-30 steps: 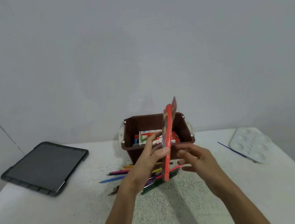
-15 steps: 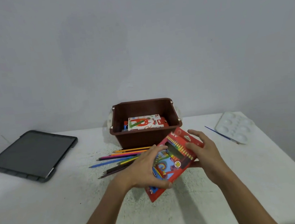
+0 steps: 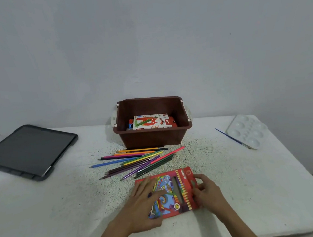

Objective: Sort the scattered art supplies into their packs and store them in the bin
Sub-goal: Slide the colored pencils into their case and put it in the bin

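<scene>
A red colour pencil pack (image 3: 174, 191) lies flat on the white table near the front edge. My left hand (image 3: 142, 207) rests on the pack's left part with its fingers spread flat. At the pack's right edge my right hand (image 3: 207, 192) pinches it with curled fingers. Several loose colour pencils (image 3: 137, 159) lie scattered between the pack and the brown bin (image 3: 150, 138). Inside the bin lies a white and red oil pastel box (image 3: 152, 121).
A dark tablet (image 3: 27, 152) in a grey case lies at the table's left. At the right, a white paint palette (image 3: 247, 129) sits with a thin blue brush (image 3: 232, 139) beside it. The table's right edge drops off past the palette.
The pack was held upright in front of the bin, then tilted down, and now lies flat on the table under both hands. The view has tipped lower.
</scene>
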`<state>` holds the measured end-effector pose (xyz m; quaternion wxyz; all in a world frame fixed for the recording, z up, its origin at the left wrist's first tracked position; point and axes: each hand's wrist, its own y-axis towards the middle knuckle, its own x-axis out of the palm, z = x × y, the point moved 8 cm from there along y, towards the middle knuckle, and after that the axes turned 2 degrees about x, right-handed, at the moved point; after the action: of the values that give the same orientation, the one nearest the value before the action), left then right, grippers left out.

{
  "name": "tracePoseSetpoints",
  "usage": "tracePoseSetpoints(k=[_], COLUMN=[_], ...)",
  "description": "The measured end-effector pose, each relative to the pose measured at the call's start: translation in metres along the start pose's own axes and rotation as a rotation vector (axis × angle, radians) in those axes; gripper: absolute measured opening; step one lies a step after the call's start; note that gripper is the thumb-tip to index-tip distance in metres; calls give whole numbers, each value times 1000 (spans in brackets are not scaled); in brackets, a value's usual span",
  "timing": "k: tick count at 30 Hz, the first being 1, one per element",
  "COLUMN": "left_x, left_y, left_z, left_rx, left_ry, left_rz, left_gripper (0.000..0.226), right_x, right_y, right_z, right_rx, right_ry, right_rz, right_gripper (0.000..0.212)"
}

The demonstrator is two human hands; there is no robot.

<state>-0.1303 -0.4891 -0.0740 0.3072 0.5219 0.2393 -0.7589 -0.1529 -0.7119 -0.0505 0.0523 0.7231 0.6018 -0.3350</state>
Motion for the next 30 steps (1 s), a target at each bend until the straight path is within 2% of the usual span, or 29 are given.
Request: tracePoseSetpoints(k=[2, 3, 6, 10, 15, 21, 30], left_x=[-3, -3, -1, -2, -3, -4, -3], left_y=[-10, -15, -23, -30, -30, -29, -28], left_z=[-6, -11, -28, -42, -40, -40, -38], left_rx=[12, 11, -13, -31, 1, 22, 28], left_ry=[17, 9, -1, 7, 12, -7, -22], left_rz=[150, 172, 110, 154, 214, 248, 265], left_gripper=[60, 60, 73, 75, 72, 71, 70], right_x=[2, 3, 9, 14, 9, 23, 36], right_y=[6, 9, 19, 39, 61, 73, 83], right_z=[-2, -5, -12, -24, -45, -63, -76], right_rx=[-31, -52, -101, -127, -198, -381, -433], right_ry=[-104, -157, -280, -322, -437, -609, -872], right_rz=[8, 11, -8, 2, 66, 6, -58], right_gripper=[22, 20, 20, 12, 33, 41, 44])
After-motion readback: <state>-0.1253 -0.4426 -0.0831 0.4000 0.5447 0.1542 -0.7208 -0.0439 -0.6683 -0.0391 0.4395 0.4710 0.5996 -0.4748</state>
